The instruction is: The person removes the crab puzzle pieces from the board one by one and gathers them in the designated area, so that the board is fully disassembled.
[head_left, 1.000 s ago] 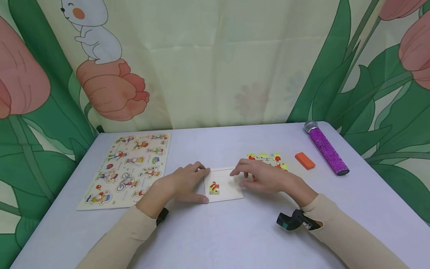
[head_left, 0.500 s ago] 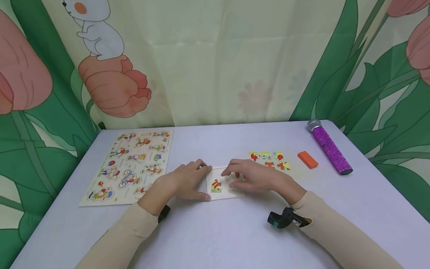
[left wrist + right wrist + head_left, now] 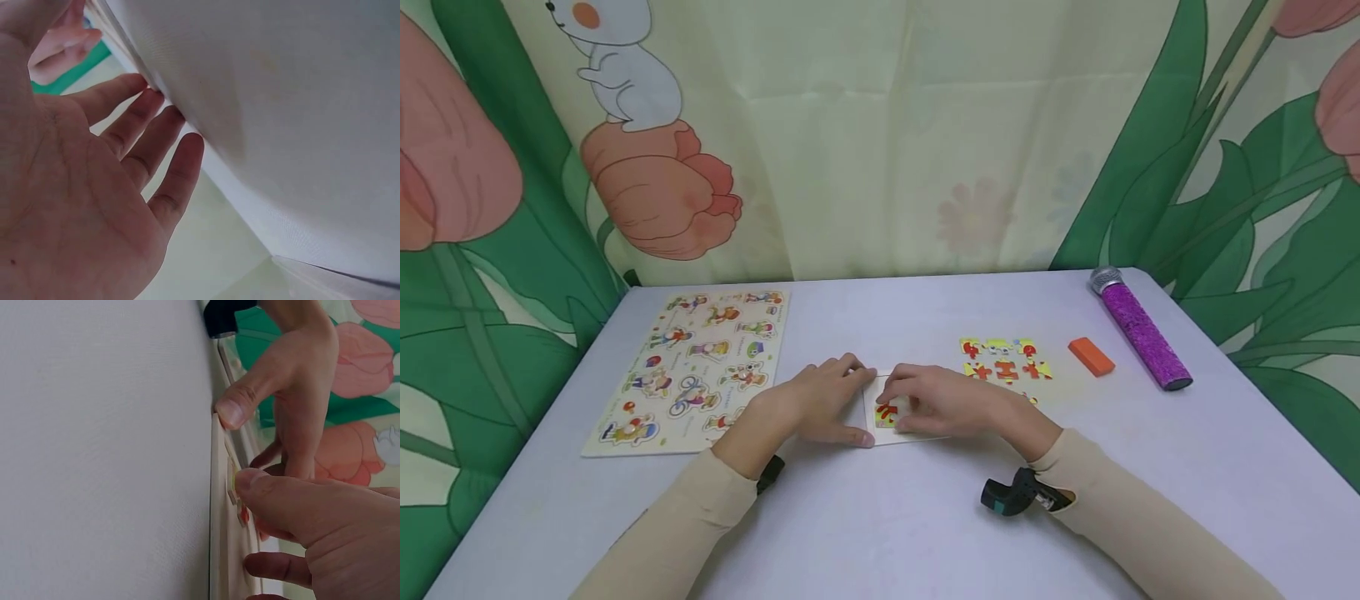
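A small white puzzle tray (image 3: 887,437) lies flat at the middle of the table. In its left part sits a red and yellow-green puzzle piece (image 3: 885,417). My left hand (image 3: 831,400) rests along the tray's left edge, thumb at the near corner and index finger at the far one. My right hand (image 3: 951,400) reaches over the tray and pinches the piece between thumb and fingers, hiding the tray's right part. In the right wrist view, the thumb (image 3: 253,482) touches the piece's edge (image 3: 232,481), low over the tray.
Several loose puzzle pieces (image 3: 1006,369) lie in rows beyond the right hand. An orange block (image 3: 1092,357) and a purple glittery microphone (image 3: 1141,335) lie farther right. A large picture board (image 3: 700,367) with animal figures lies at the left. A printed curtain (image 3: 850,167) hangs behind the table.
My right hand has moved left across the tray and its thumb and fingers have closed in on the puzzle piece. The left hand stays at the tray's edge. The head view shifts slightly.
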`<action>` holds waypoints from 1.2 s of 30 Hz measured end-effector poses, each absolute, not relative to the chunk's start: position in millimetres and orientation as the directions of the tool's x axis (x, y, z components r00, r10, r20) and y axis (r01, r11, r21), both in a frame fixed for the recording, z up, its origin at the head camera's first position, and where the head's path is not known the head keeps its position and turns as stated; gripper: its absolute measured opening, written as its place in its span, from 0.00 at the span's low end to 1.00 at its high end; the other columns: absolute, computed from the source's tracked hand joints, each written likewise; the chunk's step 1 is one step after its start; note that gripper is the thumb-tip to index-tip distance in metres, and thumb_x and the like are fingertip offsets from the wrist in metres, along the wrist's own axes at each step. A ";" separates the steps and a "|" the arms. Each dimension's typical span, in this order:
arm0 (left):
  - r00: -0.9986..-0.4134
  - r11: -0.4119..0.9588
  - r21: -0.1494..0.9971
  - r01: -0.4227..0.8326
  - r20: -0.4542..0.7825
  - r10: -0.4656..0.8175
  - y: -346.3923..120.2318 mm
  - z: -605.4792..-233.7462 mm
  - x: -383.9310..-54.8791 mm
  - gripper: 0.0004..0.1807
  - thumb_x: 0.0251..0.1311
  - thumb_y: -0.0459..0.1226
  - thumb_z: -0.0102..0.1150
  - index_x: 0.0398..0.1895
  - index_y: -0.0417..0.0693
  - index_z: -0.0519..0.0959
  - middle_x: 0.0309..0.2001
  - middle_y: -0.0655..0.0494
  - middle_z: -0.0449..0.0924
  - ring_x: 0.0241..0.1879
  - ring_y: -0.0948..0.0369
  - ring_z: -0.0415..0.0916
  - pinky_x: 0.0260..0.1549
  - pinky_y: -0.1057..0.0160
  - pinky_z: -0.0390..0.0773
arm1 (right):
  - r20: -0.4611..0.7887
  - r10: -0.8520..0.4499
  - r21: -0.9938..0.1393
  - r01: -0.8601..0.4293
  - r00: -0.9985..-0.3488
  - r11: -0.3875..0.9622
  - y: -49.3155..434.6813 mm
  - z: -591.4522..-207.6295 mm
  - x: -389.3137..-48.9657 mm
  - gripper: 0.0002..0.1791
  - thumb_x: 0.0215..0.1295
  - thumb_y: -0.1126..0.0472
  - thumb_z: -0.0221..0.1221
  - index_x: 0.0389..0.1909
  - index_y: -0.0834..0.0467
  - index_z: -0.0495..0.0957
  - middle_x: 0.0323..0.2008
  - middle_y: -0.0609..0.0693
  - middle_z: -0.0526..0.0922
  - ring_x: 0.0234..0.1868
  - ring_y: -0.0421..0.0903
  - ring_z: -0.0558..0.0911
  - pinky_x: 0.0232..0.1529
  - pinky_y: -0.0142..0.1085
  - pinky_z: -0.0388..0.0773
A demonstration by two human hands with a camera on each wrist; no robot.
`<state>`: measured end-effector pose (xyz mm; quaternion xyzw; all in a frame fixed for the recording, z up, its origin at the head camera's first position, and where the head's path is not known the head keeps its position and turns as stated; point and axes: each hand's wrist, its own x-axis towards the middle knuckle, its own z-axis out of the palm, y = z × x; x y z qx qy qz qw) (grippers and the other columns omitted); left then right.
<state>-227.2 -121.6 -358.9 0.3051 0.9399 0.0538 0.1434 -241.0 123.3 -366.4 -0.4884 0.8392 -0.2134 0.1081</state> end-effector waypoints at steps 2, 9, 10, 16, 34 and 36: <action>-0.774 0.809 0.188 0.557 -0.236 0.588 -121.0 -358.5 -227.6 0.53 0.56 0.66 0.67 0.79 0.52 0.61 0.70 0.53 0.64 0.64 0.52 0.68 0.64 0.45 0.71 | 0.025 -0.861 -0.446 -0.776 -0.508 0.446 121.0 -367.7 -239.6 0.17 0.69 0.58 0.65 0.58 0.53 0.82 0.55 0.45 0.78 0.42 0.38 0.79 0.52 0.35 0.78; -0.773 0.807 0.212 0.552 -0.232 0.590 -122.3 -359.8 -226.0 0.52 0.55 0.65 0.69 0.78 0.52 0.62 0.69 0.53 0.65 0.62 0.51 0.70 0.63 0.45 0.72 | 0.002 -0.824 -0.355 -0.770 -0.567 0.530 114.7 -370.6 -229.8 0.15 0.71 0.54 0.65 0.56 0.49 0.82 0.55 0.44 0.76 0.49 0.40 0.77 0.56 0.36 0.77; -0.774 0.807 0.211 0.552 -0.230 0.590 -122.5 -359.9 -225.7 0.52 0.56 0.65 0.69 0.79 0.52 0.62 0.69 0.53 0.64 0.62 0.52 0.70 0.63 0.45 0.72 | 0.004 -0.817 -0.351 -0.766 -0.576 0.538 114.0 -370.5 -228.3 0.15 0.71 0.54 0.65 0.56 0.49 0.82 0.55 0.44 0.76 0.50 0.40 0.77 0.56 0.36 0.77; -0.779 0.808 0.213 0.550 -0.219 0.588 -123.9 -360.5 -226.1 0.52 0.56 0.65 0.69 0.79 0.52 0.62 0.68 0.53 0.64 0.63 0.53 0.70 0.63 0.44 0.71 | -0.009 -0.777 -0.365 -0.721 -0.629 0.588 109.9 -369.4 -219.2 0.15 0.72 0.56 0.64 0.58 0.50 0.81 0.55 0.46 0.75 0.42 0.40 0.77 0.49 0.35 0.78; -0.778 0.803 0.202 0.561 -0.204 0.595 -123.7 -360.7 -228.3 0.53 0.55 0.66 0.68 0.78 0.52 0.62 0.69 0.52 0.65 0.61 0.52 0.71 0.61 0.45 0.73 | 0.024 -0.803 -0.474 -0.714 -0.596 0.515 124.5 -363.5 -221.5 0.16 0.76 0.61 0.59 0.61 0.48 0.77 0.55 0.44 0.75 0.47 0.40 0.77 0.54 0.35 0.77; -0.778 0.805 0.199 0.559 -0.208 0.592 -123.1 -360.7 -228.4 0.53 0.55 0.66 0.68 0.79 0.53 0.62 0.69 0.53 0.64 0.60 0.52 0.71 0.61 0.46 0.73 | 0.033 -0.811 -0.488 -0.718 -0.583 0.496 129.0 -362.2 -224.2 0.17 0.76 0.61 0.59 0.62 0.49 0.77 0.54 0.43 0.77 0.47 0.39 0.77 0.53 0.35 0.77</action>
